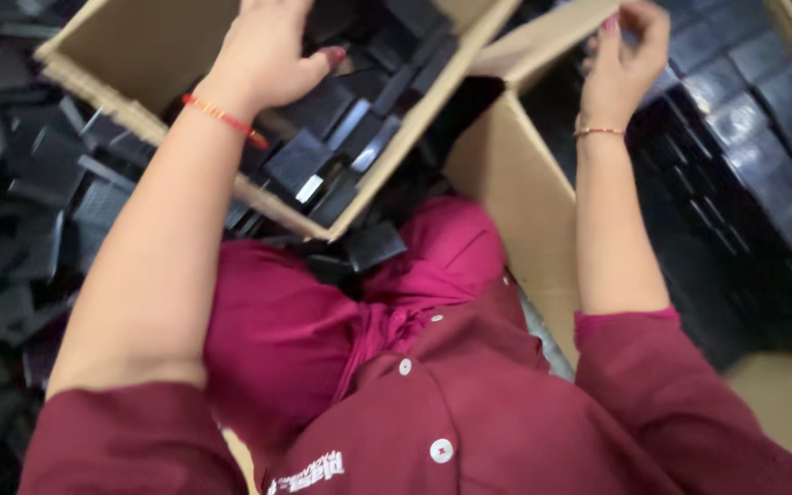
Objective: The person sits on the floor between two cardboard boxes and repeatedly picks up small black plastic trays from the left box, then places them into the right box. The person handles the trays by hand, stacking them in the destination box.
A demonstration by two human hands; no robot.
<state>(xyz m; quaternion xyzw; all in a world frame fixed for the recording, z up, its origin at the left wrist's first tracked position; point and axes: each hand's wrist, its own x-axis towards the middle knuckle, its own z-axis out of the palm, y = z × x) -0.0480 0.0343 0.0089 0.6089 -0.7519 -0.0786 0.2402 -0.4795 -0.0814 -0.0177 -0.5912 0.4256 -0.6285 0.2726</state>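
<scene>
Two cardboard boxes, left box [139,55] holding loose jumbled black square parts [300,160], left hand [263,55] reaching in, grip hidden, right box [515,192] with black parts [735,119] stacked in rows, right hand [621,60] pinched at its flap, too many to count.

Maroon shirt [469,403], tan cardboard box [139,46], glossy black plastic pieces [300,160]

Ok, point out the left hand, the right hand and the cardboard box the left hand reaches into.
left hand [263,50]: head view, back of the hand.
right hand [621,64]: head view, back of the hand.
cardboard box [139,50]: head view, bare inner wall.
</scene>
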